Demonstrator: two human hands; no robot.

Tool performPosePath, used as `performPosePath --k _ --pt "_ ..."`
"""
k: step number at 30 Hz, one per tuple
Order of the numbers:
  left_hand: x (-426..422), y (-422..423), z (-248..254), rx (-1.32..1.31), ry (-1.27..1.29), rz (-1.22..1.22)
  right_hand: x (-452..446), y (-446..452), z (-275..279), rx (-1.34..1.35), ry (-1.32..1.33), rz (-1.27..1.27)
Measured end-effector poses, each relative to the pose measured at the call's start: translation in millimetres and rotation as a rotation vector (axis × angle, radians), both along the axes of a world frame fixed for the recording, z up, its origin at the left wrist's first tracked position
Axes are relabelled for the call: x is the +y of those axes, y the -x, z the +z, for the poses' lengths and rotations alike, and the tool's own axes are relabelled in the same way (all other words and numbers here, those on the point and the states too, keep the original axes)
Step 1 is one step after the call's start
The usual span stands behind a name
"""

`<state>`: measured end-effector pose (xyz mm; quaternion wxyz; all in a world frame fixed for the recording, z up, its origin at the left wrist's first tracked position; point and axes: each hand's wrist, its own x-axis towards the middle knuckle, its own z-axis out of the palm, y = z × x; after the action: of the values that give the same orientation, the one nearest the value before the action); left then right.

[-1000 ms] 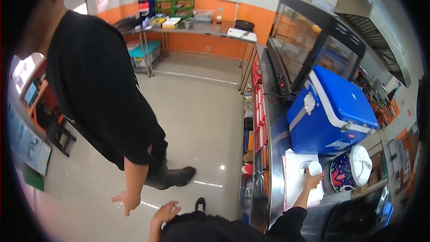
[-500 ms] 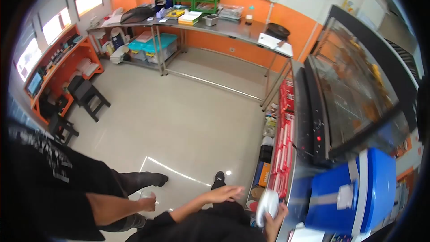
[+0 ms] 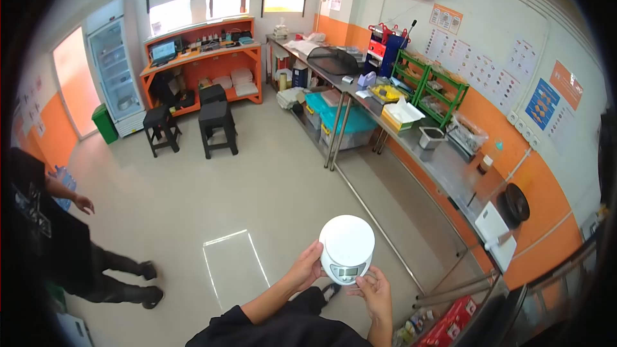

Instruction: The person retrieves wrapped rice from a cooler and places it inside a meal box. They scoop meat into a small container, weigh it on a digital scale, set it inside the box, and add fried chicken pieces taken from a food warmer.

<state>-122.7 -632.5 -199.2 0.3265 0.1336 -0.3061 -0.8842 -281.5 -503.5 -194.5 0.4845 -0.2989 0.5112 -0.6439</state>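
Observation:
A white round kitchen scale (image 3: pixel 348 242) is held up in front of me, its small display and buttons facing me. My left hand (image 3: pixel 306 268) grips its left edge. My right hand (image 3: pixel 374 289) holds the lower right edge, with the thumb close to the buttons. The floor (image 3: pixel 257 199) shows beyond the scale, and one of my shoes is partly visible below it.
A co-worker in dark clothes (image 3: pixel 58 244) stands at the left. Along the right runs a steel table (image 3: pixel 443 170) with a metal container (image 3: pixel 431 137), green racks (image 3: pixel 427 83) and a white board (image 3: pixel 493 231). Black stools (image 3: pixel 217 125) stand near an orange desk (image 3: pixel 257 71).
My view has swung to the left. The scale, earlier low at the right in my right hand alone, is now in front of me in both hands. The co-worker appears farther away.

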Motion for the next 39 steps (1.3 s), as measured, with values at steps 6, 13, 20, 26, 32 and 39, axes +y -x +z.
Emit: performPosePath --k 6,13,20,26,32,39 --pt "-79 189 -21 -0.023 -0.039 -0.111 -66 160 -29 -0.222 0.061 -0.119" --pt "-140 384 -30 -0.068 -0.115 -0.333 -102 333 -45 -0.299 -0.104 -0.453" --pt "-196 564 -60 -0.063 -0.178 -0.322 -161 518 -113 -0.276 -0.136 -0.463" --pt "-266 640 -112 -0.255 -0.305 -0.371 -214 602 -119 -0.265 0.052 -0.618" --pt "-301 660 -53 -0.579 -0.08 -0.467 -233 644 -137 -0.295 -0.051 -0.856" --pt "-318 718 -83 -0.677 0.134 -0.772 -255 637 -132 -0.291 -0.065 -0.993"
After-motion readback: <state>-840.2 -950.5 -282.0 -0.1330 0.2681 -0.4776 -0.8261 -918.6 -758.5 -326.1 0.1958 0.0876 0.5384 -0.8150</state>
